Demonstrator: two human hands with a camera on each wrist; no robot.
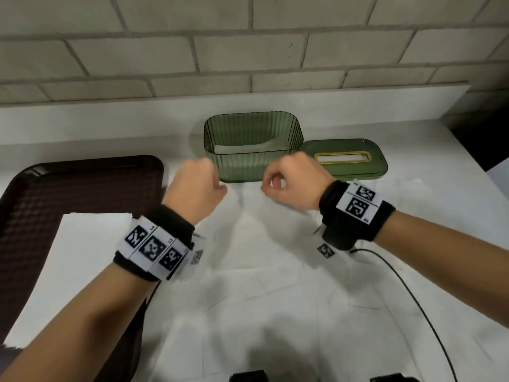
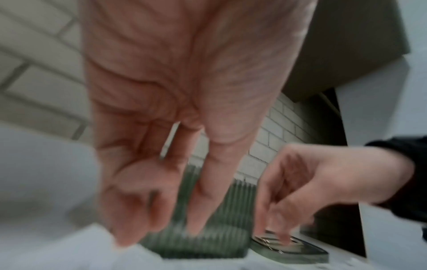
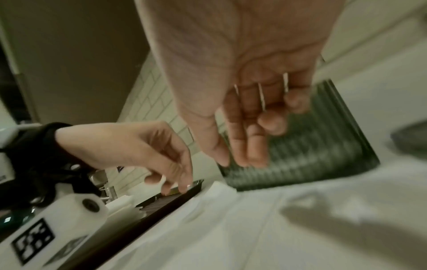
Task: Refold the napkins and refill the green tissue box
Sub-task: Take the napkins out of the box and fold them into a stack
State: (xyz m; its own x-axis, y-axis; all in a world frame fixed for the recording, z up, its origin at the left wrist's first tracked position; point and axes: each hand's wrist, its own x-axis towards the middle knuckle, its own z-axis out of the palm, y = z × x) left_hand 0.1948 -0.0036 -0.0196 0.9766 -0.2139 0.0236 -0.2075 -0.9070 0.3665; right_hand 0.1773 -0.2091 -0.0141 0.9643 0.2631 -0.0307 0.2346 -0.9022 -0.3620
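The green ribbed tissue box (image 1: 242, 168) stands open at the back of the table, with a white napkin layer (image 1: 248, 147) on its bottom. Its lid (image 1: 374, 161), with a gold-rimmed slot, lies flat to its right. A large white napkin (image 1: 261, 257) is spread out, creased, in front of the box. My left hand (image 1: 203, 184) and right hand (image 1: 278, 183) hover over the napkin's far edge, fingers loosely curled and pointing down. The blurred wrist views show nothing between the left hand's fingers (image 2: 129, 219) or the right hand's fingers (image 3: 251, 146).
A dark brown tray (image 1: 82, 186) sits at the left and carries a stack of white napkins (image 1: 68, 257). A black cable (image 1: 413, 299) runs across the table at the right. A tiled wall stands behind the table, whose right edge drops off beyond the lid.
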